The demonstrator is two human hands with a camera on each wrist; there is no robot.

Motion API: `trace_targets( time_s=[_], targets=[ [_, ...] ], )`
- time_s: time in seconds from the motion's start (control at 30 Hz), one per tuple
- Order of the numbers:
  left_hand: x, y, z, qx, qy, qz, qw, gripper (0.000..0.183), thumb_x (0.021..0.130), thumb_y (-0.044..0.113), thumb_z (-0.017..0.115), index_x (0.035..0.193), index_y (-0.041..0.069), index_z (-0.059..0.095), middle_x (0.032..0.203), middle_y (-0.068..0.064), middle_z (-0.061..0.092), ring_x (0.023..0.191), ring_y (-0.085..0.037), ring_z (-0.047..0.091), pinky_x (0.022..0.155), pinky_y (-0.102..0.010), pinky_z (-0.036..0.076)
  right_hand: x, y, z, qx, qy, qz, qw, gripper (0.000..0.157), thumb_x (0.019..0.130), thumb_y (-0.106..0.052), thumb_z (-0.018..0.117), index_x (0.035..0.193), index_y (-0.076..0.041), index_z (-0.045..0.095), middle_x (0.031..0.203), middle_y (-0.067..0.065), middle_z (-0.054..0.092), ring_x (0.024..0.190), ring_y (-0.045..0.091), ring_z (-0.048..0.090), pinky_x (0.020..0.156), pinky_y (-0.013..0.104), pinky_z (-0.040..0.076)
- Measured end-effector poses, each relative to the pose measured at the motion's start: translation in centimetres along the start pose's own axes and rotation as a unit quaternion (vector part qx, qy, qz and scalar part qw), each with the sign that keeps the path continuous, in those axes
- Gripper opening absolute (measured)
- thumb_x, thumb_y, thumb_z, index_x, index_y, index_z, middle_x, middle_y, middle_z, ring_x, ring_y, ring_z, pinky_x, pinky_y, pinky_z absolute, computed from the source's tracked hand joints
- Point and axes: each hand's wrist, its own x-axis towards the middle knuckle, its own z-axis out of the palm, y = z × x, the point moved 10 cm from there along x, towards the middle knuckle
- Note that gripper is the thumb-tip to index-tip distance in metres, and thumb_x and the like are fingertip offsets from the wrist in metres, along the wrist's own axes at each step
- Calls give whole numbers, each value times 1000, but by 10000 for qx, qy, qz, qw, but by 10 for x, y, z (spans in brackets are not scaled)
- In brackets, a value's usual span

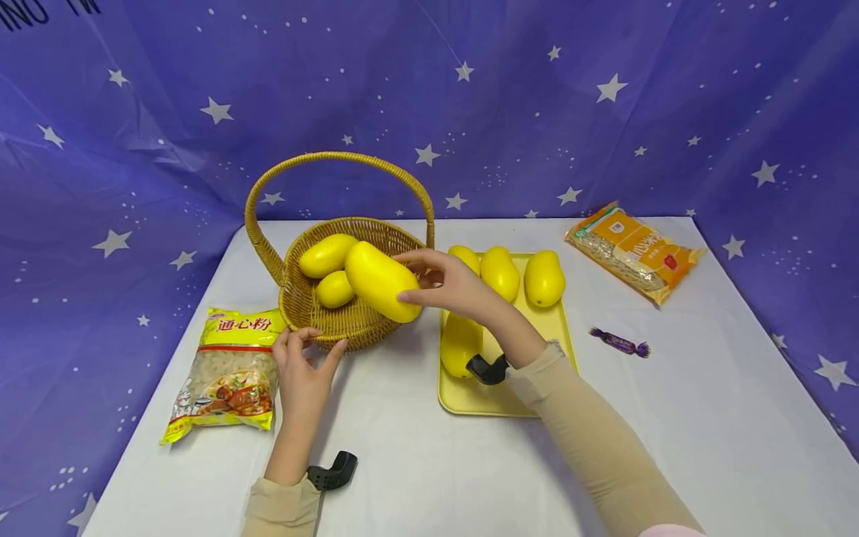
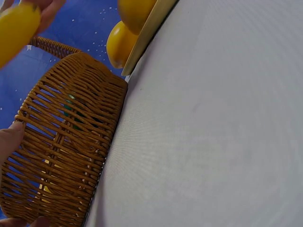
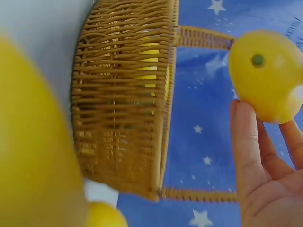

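My right hand [image 1: 463, 287] grips a yellow mango [image 1: 381, 283] over the right side of a wicker basket [image 1: 362, 339] with a tall arched handle. In the right wrist view the held mango [image 3: 265, 80] shows a green spot on its end, with fingers curled below it. My left hand [image 1: 305, 373] holds the basket's front rim, fingertips over the edge and thumb along the rim. Two more mangoes [image 1: 327, 256] lie inside the basket. Right of the basket, several mangoes [image 1: 499, 274] rest on a yellow tray [image 1: 470, 403], one at the front partly behind my right wrist.
A yellow pasta bag [image 1: 231, 373] lies left of the basket, close to my left hand. Beyond the tray are an orange food packet [image 1: 634, 253] and a purple wrapped candy [image 1: 620, 342]. A starry purple cloth [image 1: 510, 112] hangs behind the white table [image 1: 396, 462].
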Motion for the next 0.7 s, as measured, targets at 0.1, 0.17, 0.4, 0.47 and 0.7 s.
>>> trace_targets(
  time_s=[0.1,0.17,0.4,0.47,0.7],
  targets=[
    [0,-2,-1,8,17,-43,10000,45,84,32,76,112,7,50,147,-21,20,110,-35,48,83,-45,39,-24,2,-13,142,151,114,9997,54,84,-20,77,134,-18,56,122,2,58,97,24,60,83,38,51],
    [0,-2,-1,9,24,-53,10000,45,84,31,76,112,7,50,147,-21,20,109,-34,48,83,-43,39,-41,6,-23,209,345,234,9989,55,84,-19,77,134,-17,56,124,3,57,100,25,60,85,38,51],
    [-1,-3,-2,-47,7,-98,9999,45,85,31,76,113,7,50,146,-20,21,109,-34,49,82,-40,38,-102,30,-60,290,1273,627,9894,54,85,-11,74,135,-10,54,122,13,55,99,29,58,83,33,51],
    [-1,-2,-2,-73,14,-58,10000,45,85,31,75,113,7,50,145,-20,22,108,-35,49,83,-42,38,-117,42,-66,391,1505,807,9845,53,87,-11,72,136,-9,52,122,15,54,96,28,60,80,31,52],
    [1,-1,-2,-99,62,76,9999,44,84,29,77,112,7,50,146,-21,22,109,-36,48,87,-47,38,-153,86,-74,816,2093,1400,9643,53,93,-17,66,140,-5,46,122,21,52,92,18,62,80,30,53]
  ],
)
